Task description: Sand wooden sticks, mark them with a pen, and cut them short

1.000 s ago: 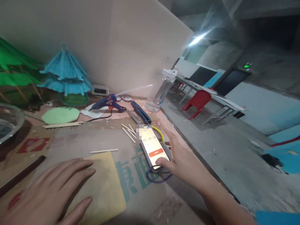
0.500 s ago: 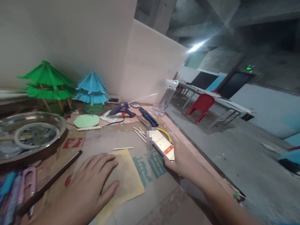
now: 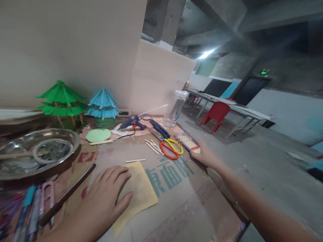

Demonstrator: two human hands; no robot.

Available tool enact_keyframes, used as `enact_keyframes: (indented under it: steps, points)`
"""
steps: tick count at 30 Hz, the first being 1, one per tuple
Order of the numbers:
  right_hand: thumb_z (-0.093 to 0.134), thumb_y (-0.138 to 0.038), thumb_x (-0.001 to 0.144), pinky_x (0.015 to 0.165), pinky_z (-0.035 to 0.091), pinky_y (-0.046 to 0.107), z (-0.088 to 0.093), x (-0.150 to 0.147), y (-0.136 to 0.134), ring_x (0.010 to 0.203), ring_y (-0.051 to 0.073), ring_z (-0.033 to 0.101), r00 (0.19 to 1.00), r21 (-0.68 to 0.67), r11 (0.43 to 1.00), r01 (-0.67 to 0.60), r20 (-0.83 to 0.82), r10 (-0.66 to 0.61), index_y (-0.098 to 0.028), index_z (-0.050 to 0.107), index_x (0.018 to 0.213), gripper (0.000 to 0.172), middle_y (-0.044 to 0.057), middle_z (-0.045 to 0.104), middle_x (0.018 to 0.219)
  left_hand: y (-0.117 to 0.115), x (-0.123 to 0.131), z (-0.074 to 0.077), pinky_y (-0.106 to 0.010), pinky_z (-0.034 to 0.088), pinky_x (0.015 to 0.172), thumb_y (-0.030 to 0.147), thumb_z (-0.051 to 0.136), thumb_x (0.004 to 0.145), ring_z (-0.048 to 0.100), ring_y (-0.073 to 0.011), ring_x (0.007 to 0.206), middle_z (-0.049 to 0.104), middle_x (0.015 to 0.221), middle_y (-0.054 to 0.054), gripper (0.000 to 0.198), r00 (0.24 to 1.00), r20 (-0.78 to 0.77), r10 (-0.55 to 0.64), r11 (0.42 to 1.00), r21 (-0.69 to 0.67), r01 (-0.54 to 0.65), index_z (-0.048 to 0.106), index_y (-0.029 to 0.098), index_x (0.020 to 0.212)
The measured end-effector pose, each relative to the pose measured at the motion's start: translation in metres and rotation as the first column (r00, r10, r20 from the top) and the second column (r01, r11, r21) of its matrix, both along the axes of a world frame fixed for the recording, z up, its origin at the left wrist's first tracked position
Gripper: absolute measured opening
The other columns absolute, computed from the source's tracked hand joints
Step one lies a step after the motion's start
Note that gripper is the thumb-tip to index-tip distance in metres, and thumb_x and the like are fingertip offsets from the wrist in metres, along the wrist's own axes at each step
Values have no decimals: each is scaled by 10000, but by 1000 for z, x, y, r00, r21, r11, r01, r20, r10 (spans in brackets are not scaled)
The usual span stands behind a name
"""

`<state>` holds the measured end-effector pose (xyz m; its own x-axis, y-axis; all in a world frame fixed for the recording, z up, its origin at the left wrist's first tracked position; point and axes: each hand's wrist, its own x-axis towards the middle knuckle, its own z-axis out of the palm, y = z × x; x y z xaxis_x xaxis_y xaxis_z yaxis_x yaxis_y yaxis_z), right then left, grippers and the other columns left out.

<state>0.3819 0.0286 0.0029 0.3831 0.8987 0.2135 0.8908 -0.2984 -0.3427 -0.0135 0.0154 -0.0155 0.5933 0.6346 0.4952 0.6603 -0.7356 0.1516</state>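
My right hand (image 3: pixel 203 154) grips a phone (image 3: pixel 189 144) with a lit screen, at the right edge of the table. My left hand (image 3: pixel 111 191) lies flat, fingers stretched out, on the left part of a yellow sheet of paper (image 3: pixel 141 185). That sheet rests on printed cardboard (image 3: pixel 181 201). Left of the phone are scissors (image 3: pixel 169 150) with one red and one yellow handle loop. Thin wooden sticks (image 3: pixel 153 147) lie beside the scissors, and a single stick (image 3: pixel 135 160) lies just beyond the paper.
At the back stand a green paper-roofed model (image 3: pixel 62 107) and a blue one (image 3: pixel 103 104). A glue gun (image 3: pixel 131 121), a dark blue-handled tool (image 3: pixel 159 128) and a clear bottle (image 3: pixel 174 111) are nearby. A metal tray (image 3: pixel 75 144) and pens (image 3: pixel 27 201) occupy the left.
My right hand has moved the phone right, off the scissors to the table's edge, uncovering the scissors' handles. My left hand stays on the paper. The camera view has shifted slightly.
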Motion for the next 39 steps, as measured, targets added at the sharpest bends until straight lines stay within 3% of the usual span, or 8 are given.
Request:
enact_keyframes:
  steps: [7, 13, 17, 23, 30, 33, 36, 39]
  points:
    - [640, -394, 768, 985, 461, 495, 5, -3, -3, 1210, 407, 571, 999, -90, 996, -22, 21, 24, -4, 319, 1479, 872, 280, 530, 1386, 1, 0, 0, -485, 555, 840, 388, 575, 823, 663, -312, 1000, 716, 1107, -119, 330, 1000, -10, -1, 1000, 2, 1, 695, 184, 1053]
    - [559, -352, 870, 1006, 452, 441, 29, -49, 1, 1178, 296, 598, 943, 84, 939, -332, 54, 329, -167, 621, 1249, 427, 151, 646, 1278, -1, 0, 0, -477, 516, 913, 394, 557, 833, 631, -296, 1044, 696, 1139, -99, 331, 1000, 0, 11, 996, -90, -11, 679, 213, 1082]
    - [581, -266, 882, 864, 492, 369, 35, -115, 7, 982, 245, 649, 761, 32, 761, -649, 57, 646, -181, 718, 1047, 230, 110, 719, 1008, -6, 2, 5, -473, 501, 944, 338, 553, 832, 607, -286, 1080, 681, 1163, -100, 328, 1000, -25, 12, 990, -142, -15, 658, 197, 1108]
    - [576, -156, 893, 770, 463, 332, 36, -177, 17, 866, 228, 625, 568, -121, 586, -801, 156, 808, -172, 725, 953, 162, 107, 692, 911, -10, 3, 7, -502, 495, 953, 295, 601, 819, 581, -303, 1120, 657, 1196, -104, 318, 999, -43, 30, 982, -184, -37, 638, 185, 1114]
    - [541, -56, 835, 738, 434, 311, 22, -182, 28, 813, 197, 604, 656, -84, 659, -747, 66, 752, -159, 629, 768, 152, 83, 662, 827, -13, 4, 8, -529, 485, 963, 270, 626, 812, 561, -325, 1145, 643, 1217, -127, 345, 998, -64, 19, 978, -206, -32, 622, 158, 1139]
    - [530, -79, 797, 637, 417, 282, 19, -180, 26, 658, 154, 559, 679, 43, 710, -703, -255, 688, -189, 530, 733, 128, 16, 601, 681, -11, 4, 11, -507, 489, 949, 264, 618, 828, 570, -309, 1123, 654, 1190, -123, 316, 1000, -8, -2, 973, -230, 1, 625, 156, 1125]
    - [529, -209, 822, 533, 408, 243, 22, -180, 20, 541, 122, 534, 332, 205, 714, -670, -777, 535, -211, 487, 775, 63, -28, 581, 603, -7, 3, 16, -428, 489, 928, 224, 526, 909, 591, -239, 1073, 681, 1085, -77, 164, 987, 162, -18, 969, -242, 57, 652, 193, 1010]
    - [617, -317, 808, 526, 450, 229, 22, -185, 11, 542, 107, 583, -104, 294, 705, -645, -948, 301, -199, 529, 816, 148, -9, 659, 655, -3, 2, 20, -380, 475, 929, 229, 495, 950, 593, -195, 1060, 673, 1047, -47, 167, 952, 304, -18, 977, -199, 82, 659, 224, 978]
